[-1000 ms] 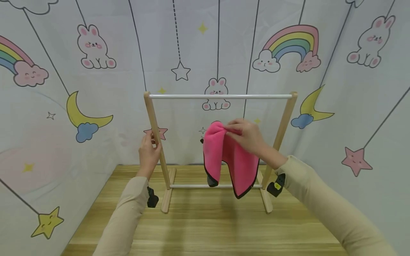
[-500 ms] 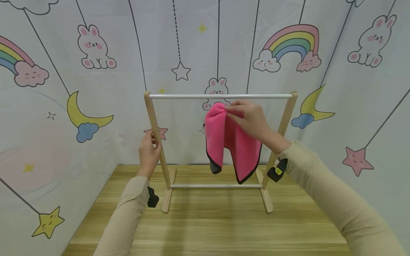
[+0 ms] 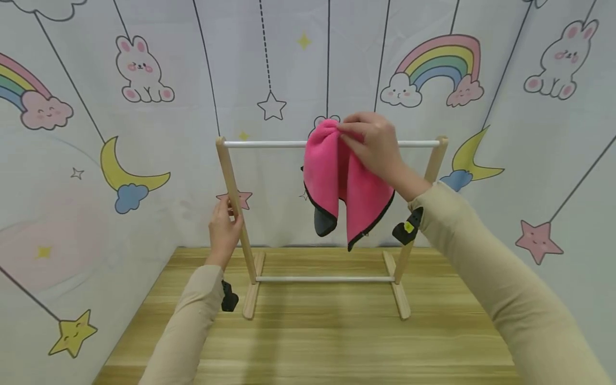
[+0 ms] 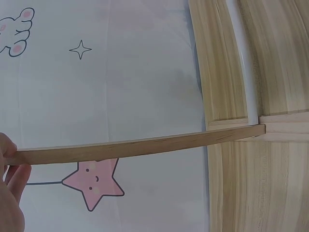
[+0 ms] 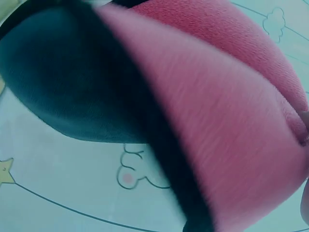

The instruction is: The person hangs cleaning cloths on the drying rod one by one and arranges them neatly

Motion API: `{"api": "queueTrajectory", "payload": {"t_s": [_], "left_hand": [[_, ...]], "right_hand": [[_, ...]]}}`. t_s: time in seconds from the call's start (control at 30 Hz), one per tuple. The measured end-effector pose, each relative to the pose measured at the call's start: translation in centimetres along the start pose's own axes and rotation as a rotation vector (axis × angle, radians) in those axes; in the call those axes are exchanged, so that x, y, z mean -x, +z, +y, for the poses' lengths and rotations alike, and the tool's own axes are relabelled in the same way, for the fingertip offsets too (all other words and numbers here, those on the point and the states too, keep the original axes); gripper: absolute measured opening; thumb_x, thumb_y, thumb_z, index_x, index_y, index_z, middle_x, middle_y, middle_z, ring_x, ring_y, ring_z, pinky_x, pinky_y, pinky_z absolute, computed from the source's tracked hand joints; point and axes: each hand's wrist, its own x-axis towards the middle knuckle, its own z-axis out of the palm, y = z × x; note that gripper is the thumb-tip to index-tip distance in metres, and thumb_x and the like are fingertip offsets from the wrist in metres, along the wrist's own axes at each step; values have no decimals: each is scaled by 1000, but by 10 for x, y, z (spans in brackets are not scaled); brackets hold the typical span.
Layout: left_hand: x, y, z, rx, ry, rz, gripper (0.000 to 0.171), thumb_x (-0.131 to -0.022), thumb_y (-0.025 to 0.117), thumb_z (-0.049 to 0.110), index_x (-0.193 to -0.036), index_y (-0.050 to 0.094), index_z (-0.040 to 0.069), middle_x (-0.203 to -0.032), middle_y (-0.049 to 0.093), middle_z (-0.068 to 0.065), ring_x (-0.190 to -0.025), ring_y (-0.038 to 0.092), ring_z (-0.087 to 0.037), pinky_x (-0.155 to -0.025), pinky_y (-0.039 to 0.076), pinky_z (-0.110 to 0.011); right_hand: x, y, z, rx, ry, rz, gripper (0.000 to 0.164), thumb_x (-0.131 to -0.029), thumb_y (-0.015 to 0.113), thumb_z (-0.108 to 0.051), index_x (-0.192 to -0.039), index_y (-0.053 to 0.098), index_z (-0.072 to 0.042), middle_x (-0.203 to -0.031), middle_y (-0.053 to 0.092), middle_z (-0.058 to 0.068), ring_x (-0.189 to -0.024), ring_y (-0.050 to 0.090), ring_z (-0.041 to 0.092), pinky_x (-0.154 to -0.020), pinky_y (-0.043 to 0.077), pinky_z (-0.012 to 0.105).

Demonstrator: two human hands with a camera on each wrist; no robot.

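From my right hand [image 3: 375, 141] hangs a pink cloth [image 3: 321, 166] with dark edging and a grey underside, pinched near its top between thumb and fingers. The cloth's top is above the white upper bar [image 3: 264, 144] of a wooden rack and covers part of that bar in the head view. My left hand [image 3: 224, 230] grips the rack's left wooden post [image 3: 234, 192] partway down. In the left wrist view, the fingers hold one end of the visible post [image 4: 125, 149]. The right wrist view is filled by the pink cloth [image 5: 217, 106] and its grey side [image 5: 63, 82].
The rack's lower white bar [image 3: 324, 279] runs between two wooden feet [image 3: 397, 294] on a wood-grain table [image 3: 308, 342]. The right post [image 3: 435, 160] is partly behind my right forearm. A white printed backdrop [image 3: 183, 80] surrounds the table on the back and sides.
My right hand has risen with the cloth, from below the upper bar to above it. The left hand stays on the post.
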Motion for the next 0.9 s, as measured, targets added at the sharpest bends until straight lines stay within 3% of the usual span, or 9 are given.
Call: {"api": "queueTrajectory", "payload": {"t_s": [0.2,0.33,0.43,0.53,0.73,0.9], "left_hand": [[-2,0,-1,-1,22,17,34,-81,59,-4,-114,50,-3,-99,55,-21,-86,60,-33,-69,54,-43],[-2,1,-1,5,11,11,35,-81,59,-5,-115,50,-3,-101,55,-21,-87,60,-33,-69,55,-41],[-2,2,-1,7,-4,11,37,-81,59,-6,-116,49,-2,-103,54,-21,-88,59,-32,-69,55,-40],[-1,2,-1,4,-7,9,37,-81,59,-6,-116,49,-2,-103,54,-21,-88,60,-32,-69,55,-40],[0,1,-1,11,-14,8,40,-81,59,-6,-119,49,-2,-104,54,-21,-89,59,-32,-70,55,-40],[0,0,-3,0,2,11,38,-81,59,-6,-117,48,-3,-103,54,-21,-88,60,-33,-70,55,-41]], "right_hand": [[-23,-2,10,68,14,124,21,-83,66,-13,-99,70,0,-89,64,17,-85,57,27,-74,49,36],[-34,-2,17,107,71,217,22,-85,63,-16,-100,70,-2,-91,64,16,-88,57,27,-78,49,34],[-38,2,21,121,131,224,22,-86,62,-18,-100,70,-3,-92,65,15,-90,57,27,-81,48,33],[-35,8,28,156,216,141,22,-86,62,-19,-98,70,-3,-93,66,15,-90,58,27,-82,48,34],[-22,18,41,156,396,-165,20,-87,61,-19,-97,71,-5,-95,67,12,-90,59,24,-80,49,34],[-17,21,43,116,446,-292,21,-88,60,-18,-101,70,-5,-95,67,12,-88,57,23,-75,50,34]]}}
